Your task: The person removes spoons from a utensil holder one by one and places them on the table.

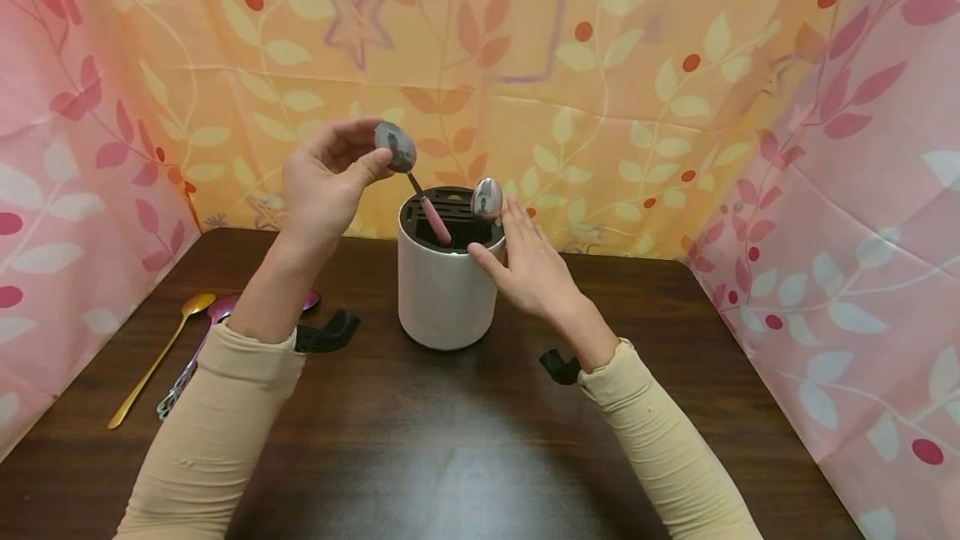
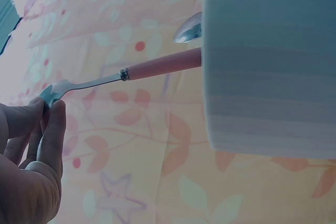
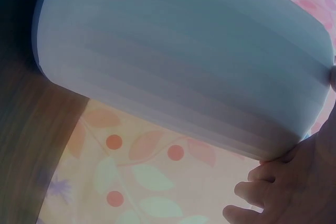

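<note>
My left hand (image 1: 326,182) pinches the bowl of a pink-handled spoon (image 1: 433,219) between thumb and fingers. The spoon slants, its handle end inside the top of a white cylindrical utensil holder (image 1: 446,298) with a black slotted lid (image 1: 442,205). In the left wrist view the spoon's pink handle (image 2: 163,65) passes behind the holder's rim. A second spoon (image 1: 487,198) stands in the holder bowl up, its handle hidden. My right hand (image 1: 536,265) touches the holder's right rim with fingers extended; in the right wrist view the fingers (image 3: 252,192) lie along its side.
On the table's left lie a gold spoon (image 1: 161,361) and a purple spoon with an ornate handle (image 1: 180,382), partly behind my left sleeve. Another purple tip (image 1: 311,301) shows beyond that forearm. Floral cloth (image 1: 637,107) walls the dark wooden table (image 1: 450,440) at back and sides.
</note>
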`<state>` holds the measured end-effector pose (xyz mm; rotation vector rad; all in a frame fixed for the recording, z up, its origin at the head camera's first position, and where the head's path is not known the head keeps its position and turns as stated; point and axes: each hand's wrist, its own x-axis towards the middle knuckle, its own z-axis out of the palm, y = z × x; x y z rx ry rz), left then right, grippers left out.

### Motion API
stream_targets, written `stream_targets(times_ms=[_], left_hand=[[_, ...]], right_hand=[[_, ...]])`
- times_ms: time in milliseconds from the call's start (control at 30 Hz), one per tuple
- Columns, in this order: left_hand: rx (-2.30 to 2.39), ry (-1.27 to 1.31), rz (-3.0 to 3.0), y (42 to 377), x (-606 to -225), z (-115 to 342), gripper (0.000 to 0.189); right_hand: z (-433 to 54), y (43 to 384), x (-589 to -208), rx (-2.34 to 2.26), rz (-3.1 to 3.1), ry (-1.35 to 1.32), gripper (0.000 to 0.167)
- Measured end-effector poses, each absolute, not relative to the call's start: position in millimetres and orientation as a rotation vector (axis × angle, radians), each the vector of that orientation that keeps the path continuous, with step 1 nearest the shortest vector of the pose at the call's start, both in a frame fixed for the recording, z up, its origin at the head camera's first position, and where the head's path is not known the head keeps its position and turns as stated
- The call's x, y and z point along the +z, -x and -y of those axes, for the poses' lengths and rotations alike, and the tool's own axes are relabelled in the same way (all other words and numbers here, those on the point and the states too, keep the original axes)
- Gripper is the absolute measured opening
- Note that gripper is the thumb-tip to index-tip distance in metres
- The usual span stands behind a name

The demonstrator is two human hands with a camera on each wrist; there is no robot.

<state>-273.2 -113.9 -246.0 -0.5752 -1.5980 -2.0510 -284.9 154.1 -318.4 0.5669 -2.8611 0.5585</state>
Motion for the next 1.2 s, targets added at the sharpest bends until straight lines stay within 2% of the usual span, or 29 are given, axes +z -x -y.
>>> stream_targets(times_ms=[267,567,800,1200], left_hand=[[-2.224,0.527,1.372,268,-240,132,0.029],[-2.396,0.511,1.191,268,-245,159,0.036],[-2.499,0.483,1.073,268,-252,180,0.033],[-2.527,0.469,1.351,267,-281,205,0.031]], right_hand=[[-154,285,-319,0.570,2.861,-0.566,0.103],[-154,283,-319,0.583,2.861,-0.568,0.102],[-154,285,-319,0.574,2.850,-0.577,0.101],[-154,286,-319,0.572,2.850,-0.573,0.101]])
